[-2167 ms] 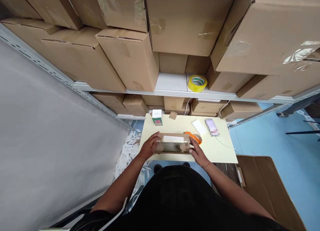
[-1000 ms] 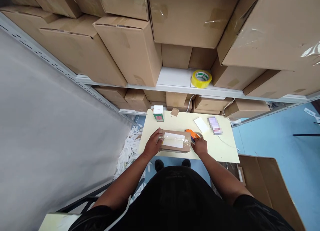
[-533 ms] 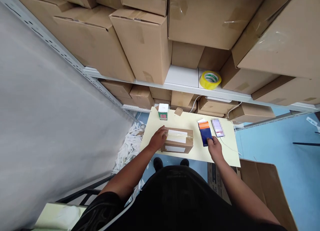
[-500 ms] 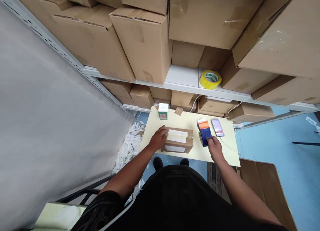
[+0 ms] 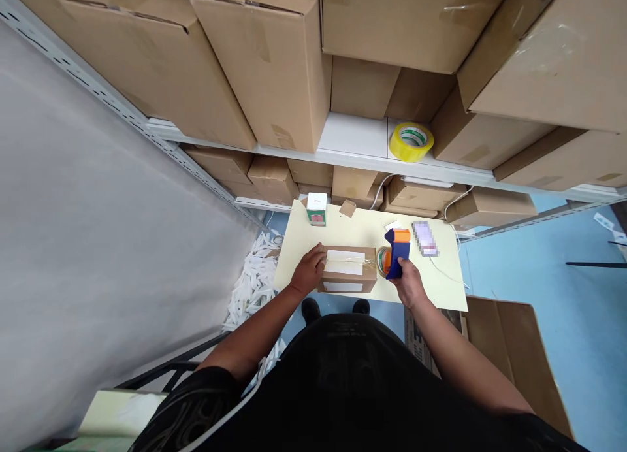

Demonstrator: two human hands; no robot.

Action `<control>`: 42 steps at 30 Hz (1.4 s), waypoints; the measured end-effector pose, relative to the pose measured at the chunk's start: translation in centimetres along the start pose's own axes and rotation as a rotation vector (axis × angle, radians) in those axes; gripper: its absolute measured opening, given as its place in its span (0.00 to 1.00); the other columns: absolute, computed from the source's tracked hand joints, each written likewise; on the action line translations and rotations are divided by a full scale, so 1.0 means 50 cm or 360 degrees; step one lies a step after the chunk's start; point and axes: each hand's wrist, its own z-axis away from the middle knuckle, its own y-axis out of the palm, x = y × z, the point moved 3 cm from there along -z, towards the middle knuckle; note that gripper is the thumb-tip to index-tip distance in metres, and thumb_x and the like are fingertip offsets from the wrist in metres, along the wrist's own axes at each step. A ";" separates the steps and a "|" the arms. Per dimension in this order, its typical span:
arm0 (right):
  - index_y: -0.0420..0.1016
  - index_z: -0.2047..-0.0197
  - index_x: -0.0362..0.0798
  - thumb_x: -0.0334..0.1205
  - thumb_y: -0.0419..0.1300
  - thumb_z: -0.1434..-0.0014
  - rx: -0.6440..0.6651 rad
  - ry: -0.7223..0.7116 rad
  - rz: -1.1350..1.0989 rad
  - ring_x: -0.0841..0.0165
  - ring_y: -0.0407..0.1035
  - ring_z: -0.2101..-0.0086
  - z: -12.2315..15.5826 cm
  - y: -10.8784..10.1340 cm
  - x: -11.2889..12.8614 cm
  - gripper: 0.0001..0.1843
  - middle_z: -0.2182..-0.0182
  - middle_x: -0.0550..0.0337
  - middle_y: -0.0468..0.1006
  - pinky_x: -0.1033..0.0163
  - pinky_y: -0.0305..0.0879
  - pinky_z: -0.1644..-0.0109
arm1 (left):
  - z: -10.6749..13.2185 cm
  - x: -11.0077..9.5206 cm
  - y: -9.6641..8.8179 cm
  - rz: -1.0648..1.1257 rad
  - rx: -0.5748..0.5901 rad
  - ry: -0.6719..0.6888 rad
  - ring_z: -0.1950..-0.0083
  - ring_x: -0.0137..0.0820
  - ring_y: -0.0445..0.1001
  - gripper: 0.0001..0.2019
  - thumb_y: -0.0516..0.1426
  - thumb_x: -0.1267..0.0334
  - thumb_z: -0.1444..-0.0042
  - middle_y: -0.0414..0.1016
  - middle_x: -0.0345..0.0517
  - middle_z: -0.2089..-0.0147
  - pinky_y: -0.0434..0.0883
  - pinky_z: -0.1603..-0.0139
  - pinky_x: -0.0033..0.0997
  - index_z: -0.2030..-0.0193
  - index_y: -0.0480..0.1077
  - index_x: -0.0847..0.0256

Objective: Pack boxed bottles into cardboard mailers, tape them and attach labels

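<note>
A small cardboard box (image 5: 349, 277) with white labels and clear tape along its top lies at the front of the pale yellow table (image 5: 443, 289). My left hand (image 5: 308, 269) grips the box's left end, fingers over the top edge. In my right hand (image 5: 407, 281) is a blue and orange tape dispenser (image 5: 400, 251), held upright at the box's right end. Its tape roll (image 5: 382, 261) faces the box; whether the two touch, I cannot tell. Clear tape shows on the box's right end.
A green and white carton (image 5: 317, 210) and a cardboard scrap (image 5: 347, 208) sit at the table's back. To the right lies a phone (image 5: 425, 238) with a cable. Yellow tape (image 5: 411, 142) rests on the shelf among boxes. White paper strips (image 5: 252, 275) cover the floor at left.
My right hand has brought the tape dispenser left to the box's right end and turned it more upright. My left hand stays on the box. The view has tilted slightly.
</note>
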 end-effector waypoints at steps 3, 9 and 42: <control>0.73 0.54 0.50 0.56 0.58 0.42 0.0012 -0.0027 -0.0034 0.60 0.76 0.62 0.012 0.004 -0.008 0.20 0.59 0.56 0.81 0.58 0.74 0.65 | 0.008 0.002 0.000 0.0003 -0.0005 0.0039 0.29 0.42 0.66 0.16 0.51 0.62 0.31 0.69 0.50 0.31 0.64 0.26 0.53 0.43 0.75 0.58; 0.72 0.58 0.51 0.54 0.59 0.43 -0.0083 -0.0022 -0.0090 0.62 0.75 0.66 0.062 -0.019 -0.045 0.17 0.65 0.59 0.79 0.60 0.73 0.67 | 0.071 0.012 0.016 -0.0084 0.0081 0.0166 0.28 0.44 0.64 0.18 0.51 0.63 0.32 0.67 0.52 0.29 0.63 0.27 0.58 0.39 0.72 0.58; 0.79 0.67 0.48 0.57 0.60 0.41 0.1004 -0.0522 0.1980 0.67 0.69 0.71 0.063 0.127 0.063 0.20 0.74 0.62 0.78 0.64 0.58 0.68 | 0.039 -0.059 0.015 0.1105 0.0340 -0.0624 0.67 0.31 0.69 0.28 0.56 0.37 0.40 0.73 0.41 0.70 0.67 0.62 0.31 0.62 0.76 0.64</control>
